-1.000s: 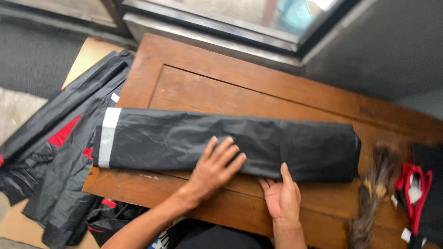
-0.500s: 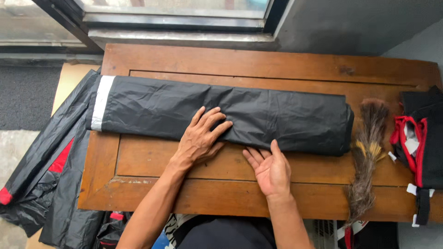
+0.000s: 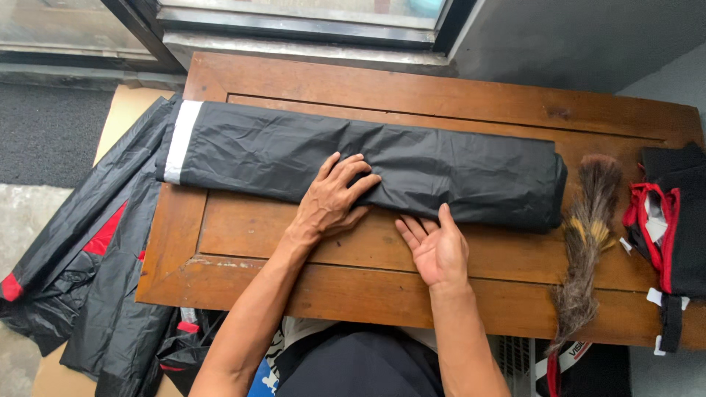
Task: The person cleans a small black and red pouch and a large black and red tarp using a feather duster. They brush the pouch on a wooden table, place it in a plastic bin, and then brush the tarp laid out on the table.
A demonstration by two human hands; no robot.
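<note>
Feather duster and black-red cloth on wooden table.

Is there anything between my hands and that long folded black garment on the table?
Nothing visible. The left hand already lies palm-down on the folded black garment, and the right hand sits palm-up at its near edge, fingertips against it. The feather duster lies off to the right.

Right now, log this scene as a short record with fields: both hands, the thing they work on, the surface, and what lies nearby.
left hand: palm down on the folded black plastic garment
right hand: palm up, fingertips at the garment's near edge
garment: long flat fold with a white band at its left end
surface: brown wooden table
right of fold: brown feather duster, black pouch with red trim
left edge: loose black and red plastic sheet hanging off
</note>
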